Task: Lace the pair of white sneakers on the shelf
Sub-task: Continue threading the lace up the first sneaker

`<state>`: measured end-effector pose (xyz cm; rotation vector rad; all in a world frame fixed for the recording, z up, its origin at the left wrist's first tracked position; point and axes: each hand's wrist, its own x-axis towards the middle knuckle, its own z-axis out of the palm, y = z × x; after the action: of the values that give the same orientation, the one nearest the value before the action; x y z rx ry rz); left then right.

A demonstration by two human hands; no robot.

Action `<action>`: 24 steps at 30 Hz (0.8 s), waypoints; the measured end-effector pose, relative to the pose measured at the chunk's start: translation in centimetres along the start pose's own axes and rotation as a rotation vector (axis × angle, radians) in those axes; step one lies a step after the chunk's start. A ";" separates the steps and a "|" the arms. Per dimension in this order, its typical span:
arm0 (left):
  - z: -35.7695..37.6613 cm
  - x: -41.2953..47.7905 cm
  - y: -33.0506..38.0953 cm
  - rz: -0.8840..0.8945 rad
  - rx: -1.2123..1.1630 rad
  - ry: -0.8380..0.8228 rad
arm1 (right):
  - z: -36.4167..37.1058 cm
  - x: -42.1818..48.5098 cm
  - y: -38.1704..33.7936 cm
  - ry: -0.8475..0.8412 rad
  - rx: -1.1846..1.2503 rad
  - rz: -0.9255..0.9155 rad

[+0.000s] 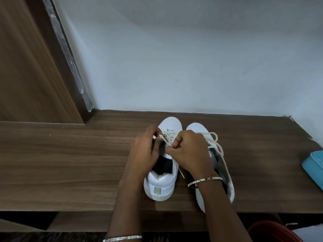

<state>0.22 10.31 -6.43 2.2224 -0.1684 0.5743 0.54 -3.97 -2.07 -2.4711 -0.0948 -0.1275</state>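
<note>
Two white sneakers stand side by side on the brown wooden shelf (70, 163), toes toward the wall. Over the left sneaker (161, 186) both hands meet at the eyelets. My left hand (145, 151) pinches one strand of the cream lace (163, 137) near the tongue. My right hand (188, 151) grips the other strand at the same spot, and a loose lace end hangs beside the shoe. The right sneaker (197, 127) lies partly hidden under my right wrist, with its own lace (217, 144) looped loosely over its side.
A pale blue box (314, 165) sits at the shelf's right edge. A red round container (272, 231) shows below the shelf at the lower right. A wooden door panel (26, 67) stands at the left, and the white wall (192, 58) closes the back.
</note>
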 end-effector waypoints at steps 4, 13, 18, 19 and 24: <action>0.3 0.2 0.5 -0.091 -0.186 0.106 | -0.7 0.2 0.7 -0.064 0.119 0.112; -3.1 1.1 1.1 -0.742 -1.339 0.536 | -0.7 0.7 1.8 -0.091 0.307 0.237; -4.3 0.3 -0.2 -0.991 -1.628 0.710 | -0.7 0.7 1.9 -0.101 0.357 0.255; -4.5 0.3 -0.7 -1.062 -1.619 0.737 | -0.7 0.7 1.9 -0.103 0.368 0.258; -4.1 -0.1 -1.7 -1.056 -0.546 0.803 | -0.8 0.9 2.0 -0.125 0.373 0.245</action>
<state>-0.78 14.43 -5.34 1.1546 1.0609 0.6378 1.56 -6.03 -2.57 -2.0954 0.1211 0.1392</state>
